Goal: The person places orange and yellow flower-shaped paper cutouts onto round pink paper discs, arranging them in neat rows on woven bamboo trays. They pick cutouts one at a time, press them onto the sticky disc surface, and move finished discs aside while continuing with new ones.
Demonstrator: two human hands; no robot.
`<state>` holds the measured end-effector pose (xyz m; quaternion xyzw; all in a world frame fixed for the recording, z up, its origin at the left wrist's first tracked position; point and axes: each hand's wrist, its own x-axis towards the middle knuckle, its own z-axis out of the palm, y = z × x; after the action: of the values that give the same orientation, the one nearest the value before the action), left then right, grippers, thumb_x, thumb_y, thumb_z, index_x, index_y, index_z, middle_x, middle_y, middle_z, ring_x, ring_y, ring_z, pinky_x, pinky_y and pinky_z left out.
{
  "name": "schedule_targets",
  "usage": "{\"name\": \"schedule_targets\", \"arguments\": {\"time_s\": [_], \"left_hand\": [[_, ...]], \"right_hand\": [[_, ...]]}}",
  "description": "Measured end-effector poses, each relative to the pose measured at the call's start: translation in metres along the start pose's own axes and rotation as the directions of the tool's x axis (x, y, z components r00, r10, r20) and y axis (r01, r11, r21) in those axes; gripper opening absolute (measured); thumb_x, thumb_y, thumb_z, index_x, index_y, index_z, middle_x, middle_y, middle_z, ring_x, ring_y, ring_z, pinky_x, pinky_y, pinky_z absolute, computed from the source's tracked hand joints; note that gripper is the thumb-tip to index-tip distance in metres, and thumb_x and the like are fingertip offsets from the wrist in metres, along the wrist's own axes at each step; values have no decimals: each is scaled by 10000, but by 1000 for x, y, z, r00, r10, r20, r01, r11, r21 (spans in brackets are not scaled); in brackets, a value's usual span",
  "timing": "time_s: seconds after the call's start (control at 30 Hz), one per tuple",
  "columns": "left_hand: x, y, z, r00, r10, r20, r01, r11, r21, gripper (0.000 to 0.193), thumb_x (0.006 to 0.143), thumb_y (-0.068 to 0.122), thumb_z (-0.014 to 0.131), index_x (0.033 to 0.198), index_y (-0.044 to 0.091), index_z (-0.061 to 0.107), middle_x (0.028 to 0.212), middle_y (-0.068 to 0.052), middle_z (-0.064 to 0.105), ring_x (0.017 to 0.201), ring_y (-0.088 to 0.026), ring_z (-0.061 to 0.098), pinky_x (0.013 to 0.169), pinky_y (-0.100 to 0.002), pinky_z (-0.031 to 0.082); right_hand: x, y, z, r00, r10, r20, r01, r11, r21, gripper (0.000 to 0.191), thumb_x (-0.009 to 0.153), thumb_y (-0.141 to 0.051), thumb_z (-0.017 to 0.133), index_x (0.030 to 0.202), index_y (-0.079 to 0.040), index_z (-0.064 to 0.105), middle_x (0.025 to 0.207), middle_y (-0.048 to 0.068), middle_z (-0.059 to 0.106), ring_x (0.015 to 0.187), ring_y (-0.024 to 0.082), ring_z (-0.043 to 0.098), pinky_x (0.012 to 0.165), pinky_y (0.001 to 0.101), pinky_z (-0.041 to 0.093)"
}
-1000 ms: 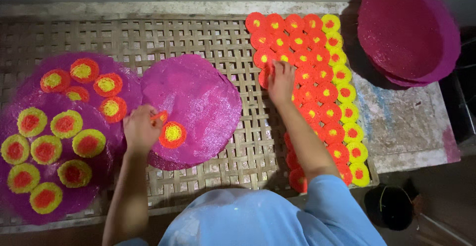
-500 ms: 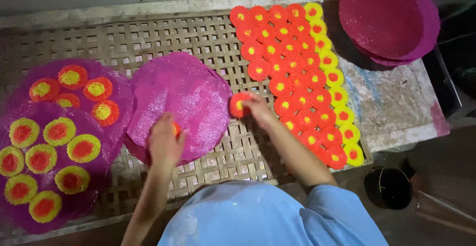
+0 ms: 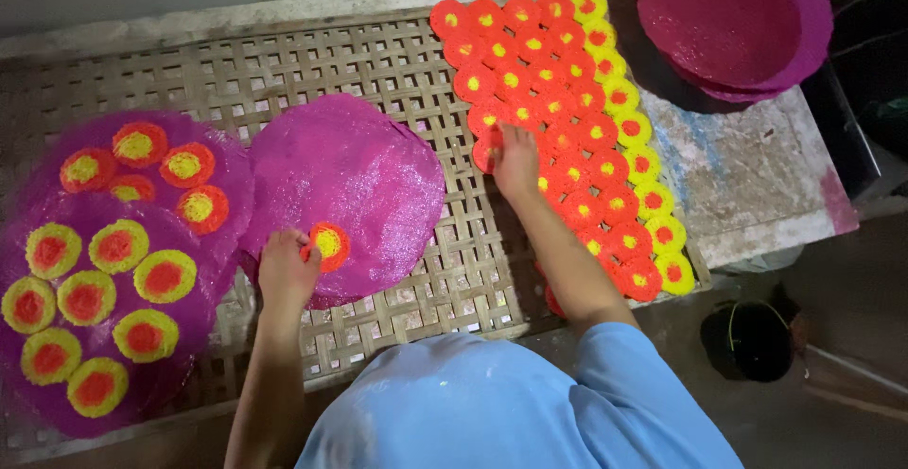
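**Orange disc with a yellow centre, set on a magenta round**

Orange disc with a yellow centre (image 3: 328, 244) lies on the lower edge of the middle magenta round sheet (image 3: 345, 190), which rests on a woven bamboo rack (image 3: 284, 62). At far left, two overlapping magenta sheets (image 3: 85, 270) carry more small discs, yellow-ringed and orange-ringed. My left hand (image 3: 284, 272) touches the disc's left edge, fingertips pinched on it. Further right, my right hand (image 3: 515, 159) reaches into a long block of small orange and yellow discs (image 3: 567, 129), fingers down on them; I cannot tell whether they grip one. At far right sits a stack of plain magenta sheets (image 3: 733, 20).
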<state>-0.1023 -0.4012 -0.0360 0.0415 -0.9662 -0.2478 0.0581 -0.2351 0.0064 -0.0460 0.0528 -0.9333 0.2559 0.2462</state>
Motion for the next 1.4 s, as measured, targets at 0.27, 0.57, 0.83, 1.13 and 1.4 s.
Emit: {"name": "schedule_targets", "arguments": {"time_s": [0.27,0.57,0.83,1.13,1.4], "left_hand": [[-33,96,2,978,-3,208,43,982,-186,274,898,211,752,1062,61,592,953,-126,696,784,-266,711,718,-416,576],[-62,116,10,918,392,64,-369,901,-229,663,747,267,842,1303,37,563,1301,-164,581,1209,-378,523,1013,-492,446],[-65,79,34,915,385,120,-370,920,-132,419,836,173,755,1238,98,665,1346,-97,623,1261,-346,534,1068,-461,451],[-61,88,29,996,74,-42,-84,790,-608,219,993,126,610,1162,33,716,1174,-139,732,1128,-259,693,1033,-367,516],[-88,152,27,908,377,-184,-414,735,-537,466,961,207,655,1349,-36,569,1391,-227,547,1325,-376,512,1122,-468,384]], "right_hand": [[-119,-124,3,442,-90,892,-880,-235,412,474,1064,-404,506,1224,3,691,1073,140,696,913,207,630,812,343,509],[-117,-20,5,612,375,696,-779,137,612,399,906,-22,597,1299,8,657,1164,141,730,1060,248,698,942,392,572],[-89,14,-23,964,201,177,-221,969,106,430,844,-36,712,1257,11,604,1076,221,657,992,388,646,871,446,533],[-83,-60,-20,713,399,577,-698,482,530,561,957,-390,686,1326,25,605,1151,174,695,1002,298,699,904,404,566],[26,-47,-1,771,303,560,-611,601,516,351,960,-251,605,1240,-64,703,1056,134,760,950,245,690,848,401,542]]}}
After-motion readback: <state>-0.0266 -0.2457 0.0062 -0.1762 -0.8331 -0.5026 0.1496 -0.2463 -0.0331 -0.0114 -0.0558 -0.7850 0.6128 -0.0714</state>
